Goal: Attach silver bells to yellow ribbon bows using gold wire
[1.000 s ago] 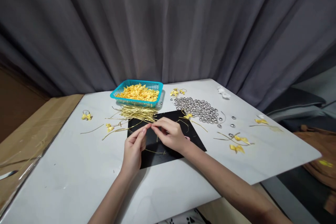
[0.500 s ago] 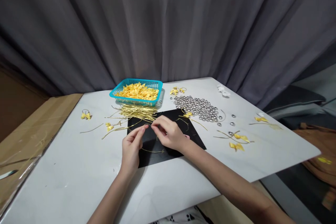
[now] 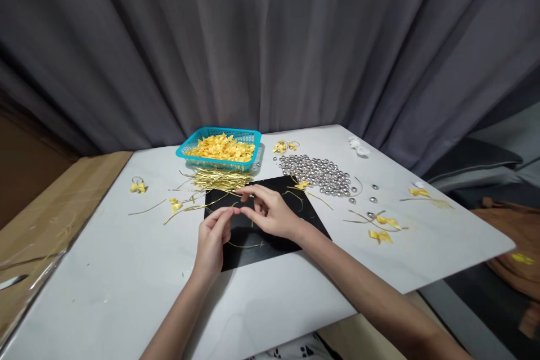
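Observation:
My left hand [image 3: 214,239] and my right hand [image 3: 270,212] meet over a black mat [image 3: 276,236] on the white table [image 3: 126,281]. Both pinch their fingertips together at the same spot, on something thin that I cannot make out; it may be a gold wire. A loose gold wire [image 3: 247,245] lies on the mat just below my hands. Behind them is a bundle of gold wires [image 3: 219,180] and a teal basket [image 3: 219,149] full of yellow bows.
A heap of silver bells [image 3: 316,173] lies right of the basket. Yellow bows with wires [image 3: 382,228] are scattered at the right, others [image 3: 138,185] at the left. A brown cardboard surface [image 3: 50,219] borders the table's left edge. A grey curtain hangs behind.
My hands have shifted slightly; the right hand's fingers have lifted and moved left toward the left hand's fingertips. The pinch point sits a little lower on the mat.

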### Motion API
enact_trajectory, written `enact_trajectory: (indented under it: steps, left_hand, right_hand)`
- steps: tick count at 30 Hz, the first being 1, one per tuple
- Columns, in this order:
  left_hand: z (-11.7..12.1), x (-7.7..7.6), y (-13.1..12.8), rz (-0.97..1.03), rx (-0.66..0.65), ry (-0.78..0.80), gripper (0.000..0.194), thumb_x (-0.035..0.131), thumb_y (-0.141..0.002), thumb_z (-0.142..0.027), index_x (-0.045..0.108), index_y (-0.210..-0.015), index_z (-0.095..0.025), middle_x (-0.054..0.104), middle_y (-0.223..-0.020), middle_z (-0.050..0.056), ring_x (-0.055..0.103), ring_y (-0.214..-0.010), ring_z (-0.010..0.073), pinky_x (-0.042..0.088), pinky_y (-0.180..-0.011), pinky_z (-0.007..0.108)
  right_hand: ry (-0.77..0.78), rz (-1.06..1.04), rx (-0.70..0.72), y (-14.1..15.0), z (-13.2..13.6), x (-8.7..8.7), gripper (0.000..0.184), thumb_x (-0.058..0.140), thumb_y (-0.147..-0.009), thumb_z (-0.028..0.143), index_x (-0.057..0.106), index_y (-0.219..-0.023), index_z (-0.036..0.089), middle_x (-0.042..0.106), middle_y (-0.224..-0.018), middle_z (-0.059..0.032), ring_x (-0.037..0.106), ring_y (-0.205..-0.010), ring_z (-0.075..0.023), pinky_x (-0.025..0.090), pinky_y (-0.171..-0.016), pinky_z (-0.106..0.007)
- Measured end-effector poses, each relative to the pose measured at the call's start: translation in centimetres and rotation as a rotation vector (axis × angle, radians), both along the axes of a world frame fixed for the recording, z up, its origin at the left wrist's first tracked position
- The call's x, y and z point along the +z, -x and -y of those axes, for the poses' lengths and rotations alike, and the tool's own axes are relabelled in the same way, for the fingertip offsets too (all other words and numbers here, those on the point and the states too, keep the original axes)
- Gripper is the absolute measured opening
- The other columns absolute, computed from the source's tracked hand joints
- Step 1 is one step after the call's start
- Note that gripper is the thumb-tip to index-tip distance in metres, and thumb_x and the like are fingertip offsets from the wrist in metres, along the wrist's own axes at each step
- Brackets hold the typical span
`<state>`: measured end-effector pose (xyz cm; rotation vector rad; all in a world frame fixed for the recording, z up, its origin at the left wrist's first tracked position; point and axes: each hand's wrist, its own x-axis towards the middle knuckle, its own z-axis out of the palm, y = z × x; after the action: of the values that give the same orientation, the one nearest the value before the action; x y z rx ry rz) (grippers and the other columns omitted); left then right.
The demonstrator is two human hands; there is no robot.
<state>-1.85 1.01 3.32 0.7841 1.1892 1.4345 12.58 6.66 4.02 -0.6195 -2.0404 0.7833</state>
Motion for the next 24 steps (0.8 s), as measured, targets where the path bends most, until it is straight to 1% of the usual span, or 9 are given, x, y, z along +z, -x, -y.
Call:
enact_trajectory:
  steps: [2, 3, 6, 8, 10, 14, 17, 24]
  left_hand:
    - [-0.04, -0.05, 0.00, -0.006, -0.024, 0.011, 0.028, 0.071, -0.064, -0.041, 0.066, -0.067, -0.013, 0.020, -0.047, -0.010, 0.012, -0.044, 0.0047, 0.010, -0.040, 0.018]
    - [-0.05, -0.08, 0.01, -0.008, -0.035, 0.016, 0.028, 0.071, -0.063, -0.041, 0.066, -0.065, -0.013, 0.020, -0.047, -0.010, 0.012, -0.044, 0.0046, 0.009, -0.040, 0.019]
    - [-0.04, -0.20, 0.10, -0.010, -0.058, 0.023, 0.027, 0.072, -0.063, -0.040, 0.066, -0.063, -0.013, 0.020, -0.047, -0.010, 0.012, -0.044, 0.0044, 0.008, -0.040, 0.019]
    - [0.01, -0.24, 0.19, -0.006, -0.065, 0.023, 0.026, 0.072, -0.063, -0.039, 0.066, -0.063, -0.013, 0.020, -0.047, -0.010, 0.012, -0.045, 0.0045, 0.008, -0.041, 0.019]
    - [0.06, -0.23, 0.25, 0.001, -0.072, 0.021, 0.026, 0.072, -0.063, -0.038, 0.066, -0.063, -0.013, 0.020, -0.047, -0.009, 0.012, -0.045, 0.0046, 0.008, -0.041, 0.019]
    - [0.07, -0.18, 0.24, 0.026, -0.074, 0.009, 0.025, 0.073, -0.063, -0.038, 0.068, -0.066, -0.013, 0.020, -0.048, -0.009, 0.012, -0.046, 0.0048, 0.009, -0.041, 0.019]
    - [0.04, -0.19, 0.17, 0.049, -0.050, -0.014, 0.027, 0.073, -0.063, -0.039, 0.071, -0.071, -0.014, 0.019, -0.049, -0.009, 0.013, -0.046, 0.0051, 0.009, -0.041, 0.019]
    - [0.24, -0.26, -0.10, 0.059, 0.060, -0.053, 0.039, 0.072, -0.065, -0.043, 0.072, -0.090, -0.014, 0.020, -0.051, -0.009, 0.014, -0.047, 0.0056, 0.011, -0.041, 0.020]
  right_hand:
    - [-0.038, -0.001, 0.032, -0.09, 0.04, 0.04, 0.030, 0.049, -0.085, 0.017, 0.054, -0.116, 0.017, 0.058, -0.095, -0.0047, 0.042, -0.054, -0.0020, 0.038, -0.050, -0.015]
    - [-0.068, -0.001, 0.046, -0.12, 0.04, 0.04, 0.029, 0.047, -0.086, 0.015, 0.055, -0.115, 0.018, 0.058, -0.095, -0.0049, 0.046, -0.059, -0.0032, 0.040, -0.052, -0.015]
    - [-0.144, 0.005, 0.052, -0.13, -0.03, -0.04, 0.020, 0.046, -0.088, 0.014, 0.062, -0.101, 0.015, 0.060, -0.089, -0.0054, 0.054, -0.072, -0.0067, 0.044, -0.061, -0.016]
    - [-0.156, 0.014, 0.036, -0.09, -0.13, -0.14, 0.016, 0.049, -0.087, 0.016, 0.063, -0.092, 0.013, 0.061, -0.084, -0.0051, 0.055, -0.072, -0.0072, 0.045, -0.063, -0.017]
    - [-0.157, 0.022, 0.016, -0.06, -0.22, -0.23, 0.014, 0.051, -0.087, 0.018, 0.063, -0.087, 0.012, 0.061, -0.080, -0.0044, 0.054, -0.067, -0.0069, 0.044, -0.060, -0.017]
    - [-0.177, 0.034, -0.002, -0.03, -0.32, -0.31, 0.015, 0.050, -0.087, 0.019, 0.063, -0.085, 0.012, 0.061, -0.077, -0.0044, 0.054, -0.064, -0.0067, 0.043, -0.057, -0.017]
    - [-0.200, 0.031, -0.022, 0.03, -0.30, -0.34, 0.017, 0.049, -0.088, 0.019, 0.063, -0.085, 0.011, 0.061, -0.076, -0.0050, 0.054, -0.064, -0.0072, 0.044, -0.057, -0.017]
    - [-0.278, 0.031, -0.098, 0.39, 0.25, -0.80, 0.018, 0.046, -0.089, 0.018, 0.063, -0.085, 0.012, 0.062, -0.079, -0.0061, 0.058, -0.074, -0.0101, 0.048, -0.070, -0.021]
